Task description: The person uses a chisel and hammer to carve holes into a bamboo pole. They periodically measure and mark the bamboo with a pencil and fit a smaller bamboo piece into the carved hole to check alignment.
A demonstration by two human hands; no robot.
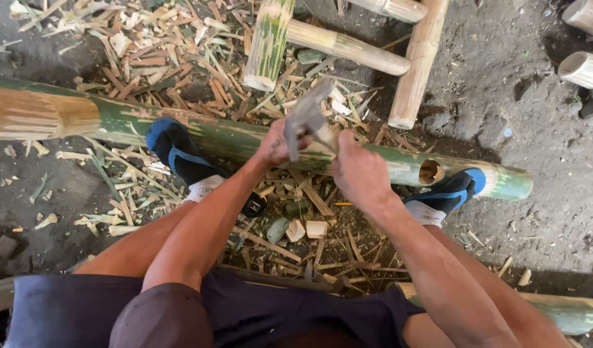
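Both hands grip 1 tool. The left hand (274,145) is closed around the grey metal head of a hatchet (307,116); the right hand (361,173) is closed on its handle, just right of and below the left. The blade is blurred, so its edge cannot be made out. The tool sits directly above a long green bamboo pole (232,138), which lies across the ground under the grip.

Just right of the right hand, the pole has 1 round hole (430,171) cut into its upper side. Left of the grip, a blue and black shoe (175,153) presses on the pole; a second shoe (450,193) rests against it beyond the hole. Further left, the pole's skin is stripped to bare yellow-brown.

Above the grip lie 3 shorter bamboo pieces (345,46), 1 with green streaks. Chips and shavings (174,55) cover the dirt above and below the hands. No package, label or sign is visible.
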